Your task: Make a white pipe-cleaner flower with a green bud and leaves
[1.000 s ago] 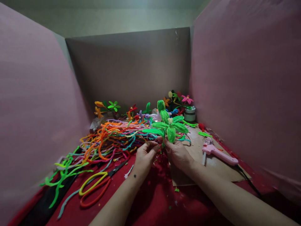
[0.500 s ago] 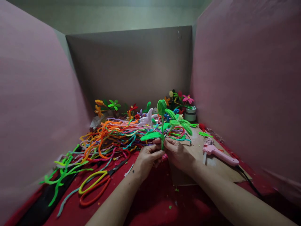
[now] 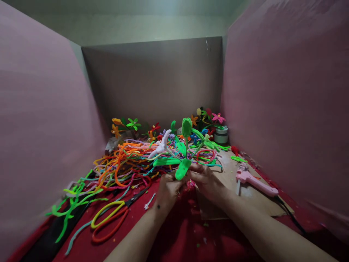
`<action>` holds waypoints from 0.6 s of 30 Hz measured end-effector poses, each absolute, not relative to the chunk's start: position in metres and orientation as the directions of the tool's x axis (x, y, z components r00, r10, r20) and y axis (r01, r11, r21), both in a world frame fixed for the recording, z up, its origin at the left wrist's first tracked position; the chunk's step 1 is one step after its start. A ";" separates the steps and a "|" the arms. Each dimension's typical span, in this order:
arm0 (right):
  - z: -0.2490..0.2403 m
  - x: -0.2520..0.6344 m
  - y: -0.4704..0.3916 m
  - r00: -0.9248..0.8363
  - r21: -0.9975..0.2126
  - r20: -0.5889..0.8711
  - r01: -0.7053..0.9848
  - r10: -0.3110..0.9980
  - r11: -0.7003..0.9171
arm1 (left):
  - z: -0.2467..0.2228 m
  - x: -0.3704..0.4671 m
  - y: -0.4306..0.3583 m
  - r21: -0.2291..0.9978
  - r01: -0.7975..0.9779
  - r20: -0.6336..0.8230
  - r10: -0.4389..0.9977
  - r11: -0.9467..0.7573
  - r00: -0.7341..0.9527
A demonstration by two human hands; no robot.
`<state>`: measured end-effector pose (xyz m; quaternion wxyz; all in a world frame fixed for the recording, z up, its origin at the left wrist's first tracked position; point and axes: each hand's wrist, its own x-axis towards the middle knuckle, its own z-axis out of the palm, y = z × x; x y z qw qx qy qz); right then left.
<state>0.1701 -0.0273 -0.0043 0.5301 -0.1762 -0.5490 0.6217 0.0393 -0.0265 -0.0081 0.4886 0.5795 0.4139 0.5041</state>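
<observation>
Between my two hands stands a pipe-cleaner flower stem, with a green tulip-like bud on top, green leaves and a green open flower on the right. My left hand is closed around the lower stem, its fingertips partly behind a broad green leaf. From the right, my right hand pinches the same stem close to the leaf base. A white-lilac petalled flower leans out at the left of the bunch, seemingly on a thin stalk. The stem's lower end is hidden by my fingers.
A heap of coloured pipe cleaners lies behind my left hand. Scissors rest on the red cloth. At right, a pink glue gun lies on a cardboard sheet. A white jar and finished flowers stand behind.
The bunch has turned in my hands: a broad leaf now faces me in front of my fingers, and the white-lilac flower has swung left and lower. Both hands stay close together.
</observation>
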 end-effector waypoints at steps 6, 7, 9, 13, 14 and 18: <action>-0.012 0.169 -0.023 -0.326 -0.865 0.371 -0.462 0.869 0.196 | -0.002 0.044 -0.030 0.988 -0.118 0.109 0.992 -0.101 0.067; -0.014 0.169 -0.022 -0.320 -0.865 0.379 -0.455 0.868 0.210 | 0.000 0.044 -0.031 0.989 -0.114 0.100 0.993 -0.092 0.064; -0.018 0.169 -0.020 -0.308 -0.870 0.377 -0.442 0.874 0.219 | 0.003 0.045 -0.033 0.992 -0.102 0.082 0.994 -0.075 0.065; -0.018 0.168 -0.021 -0.290 -0.883 0.346 -0.422 0.892 0.205 | 0.004 0.046 -0.031 0.994 -0.087 0.071 0.995 -0.065 0.067; -0.017 0.168 -0.022 -0.284 -0.884 0.349 -0.415 0.893 0.214 | 0.002 0.046 -0.030 0.995 -0.084 0.064 0.995 -0.058 0.070; -0.008 0.168 -0.028 -0.227 -0.876 0.384 -0.397 0.895 0.275 | -0.011 0.043 -0.022 0.991 -0.113 0.073 0.995 -0.064 0.074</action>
